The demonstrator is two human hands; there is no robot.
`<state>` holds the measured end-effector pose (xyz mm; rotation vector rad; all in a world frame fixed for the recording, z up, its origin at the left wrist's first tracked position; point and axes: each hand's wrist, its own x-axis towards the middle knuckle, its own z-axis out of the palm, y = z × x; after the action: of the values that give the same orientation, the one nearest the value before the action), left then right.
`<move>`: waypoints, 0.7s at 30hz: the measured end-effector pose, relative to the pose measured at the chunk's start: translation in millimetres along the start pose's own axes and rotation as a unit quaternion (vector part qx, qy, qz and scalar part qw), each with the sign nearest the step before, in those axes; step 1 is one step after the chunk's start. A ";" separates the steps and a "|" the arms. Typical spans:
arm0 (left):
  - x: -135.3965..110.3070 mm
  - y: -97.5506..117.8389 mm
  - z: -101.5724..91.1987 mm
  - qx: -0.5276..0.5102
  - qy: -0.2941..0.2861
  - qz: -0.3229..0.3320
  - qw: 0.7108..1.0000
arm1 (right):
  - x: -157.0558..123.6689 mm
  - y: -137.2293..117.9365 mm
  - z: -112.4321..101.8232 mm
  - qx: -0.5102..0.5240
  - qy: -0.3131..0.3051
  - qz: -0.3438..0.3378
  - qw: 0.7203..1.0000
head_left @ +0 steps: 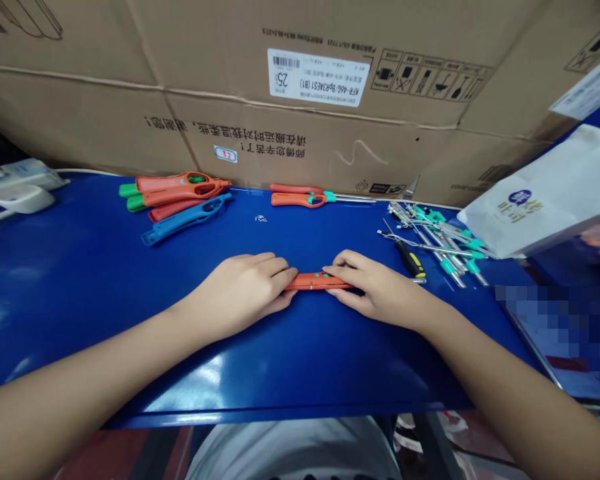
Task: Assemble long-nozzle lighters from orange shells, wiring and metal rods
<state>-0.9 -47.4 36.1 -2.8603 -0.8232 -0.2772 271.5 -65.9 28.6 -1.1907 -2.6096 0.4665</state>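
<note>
Low over the blue table, an orange stick lighter (313, 282) lies level between my two hands, its long edge seam facing me. My left hand (247, 290) closes on its left end, thumb below and fingers above. Toward the other end, my right hand (375, 287) pinches the body, and a short metal tip pokes out past the knuckles. Bits of turquoise show along the top of the lighter. Both ends of the body are partly covered by my fingers. Beyond my right hand lies a black-and-yellow screwdriver (410, 259).
Lighter shells in orange, green and blue (185, 217) lie at back left. Tiny screws (261, 219) sit mid-table. Another orange lighter (297, 199) rests against the cardboard box (205, 120). Metal lighter rods (445, 243) pile up beside a white paper bag (545, 193) at right.
</note>
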 end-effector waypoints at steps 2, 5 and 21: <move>0.8 -0.1 -0.8 -0.007 0.000 -0.003 1.000 | -0.2 -2.4 -0.8 0.006 -0.005 0.004 1.000; 1.6 -0.8 0.1 -0.018 0.008 -0.007 1.000 | -0.8 -5.0 -2.8 0.017 -0.007 0.006 1.000; 0.6 -10.1 -1.0 -0.052 0.066 -0.013 0.996 | -3.5 6.4 -17.2 0.016 0.093 -0.015 0.995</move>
<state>-6.0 -38.8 38.2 -2.8886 -0.8447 -0.5212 284.0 -61.4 41.7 -1.1253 -2.4487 0.3720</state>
